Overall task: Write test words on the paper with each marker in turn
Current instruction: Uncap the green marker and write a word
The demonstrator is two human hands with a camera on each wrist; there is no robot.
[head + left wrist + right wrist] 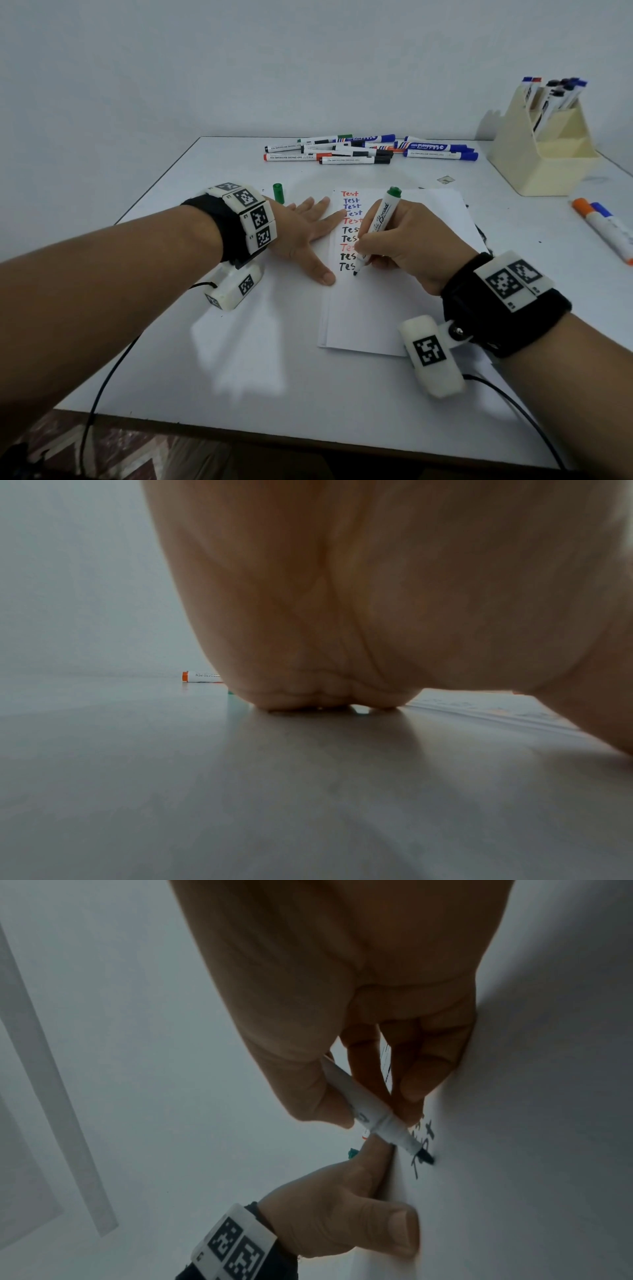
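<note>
A white sheet of paper [394, 308] lies on the table with a column of "Test" words in red, blue and black down its left side. My right hand [404, 240] grips a white marker with a green end [378, 222], its dark tip touching the paper just below the last word; the right wrist view shows the same marker [380, 1118] pinched between thumb and fingers. My left hand [308, 233] lies flat with spread fingers, pressing the paper's left edge. A green cap [279, 193] stands on the table behind the left hand.
Several capped markers [370, 149] lie in a heap at the table's far side. A cream holder [544, 144] with more markers stands at the far right. Two markers, orange-capped and blue-capped [606, 229], lie at the right edge. Cables trail off the front edge.
</note>
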